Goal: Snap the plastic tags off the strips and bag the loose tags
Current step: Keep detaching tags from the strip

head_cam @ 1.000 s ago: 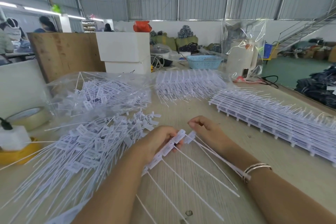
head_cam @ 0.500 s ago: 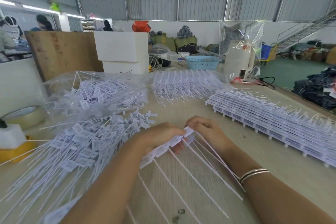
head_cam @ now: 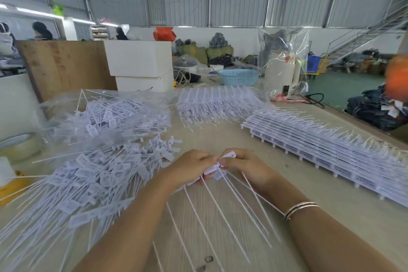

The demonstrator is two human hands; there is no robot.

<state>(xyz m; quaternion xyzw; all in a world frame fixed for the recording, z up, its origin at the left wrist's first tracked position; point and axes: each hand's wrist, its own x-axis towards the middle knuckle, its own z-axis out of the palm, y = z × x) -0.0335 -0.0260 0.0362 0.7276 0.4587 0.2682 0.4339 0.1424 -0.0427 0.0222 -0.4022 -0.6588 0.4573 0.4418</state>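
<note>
Both hands meet over the table (head_cam: 220,227), the left hand (head_cam: 189,168) gripping a strip (head_cam: 210,169) and the right hand (head_cam: 247,165) pinching one tag (head_cam: 228,155), with a loose pile (head_cam: 92,176), a part-filled bag (head_cam: 106,115) and many stacked strips (head_cam: 331,150) left.

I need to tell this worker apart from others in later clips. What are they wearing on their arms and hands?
Both forearms are bare, with no sleeves in view. The left hand has no glove, ring or watch showing. The right hand is also ungloved; thin metallic bangles, silver-toned with a darker band, circle its wrist.
</note>
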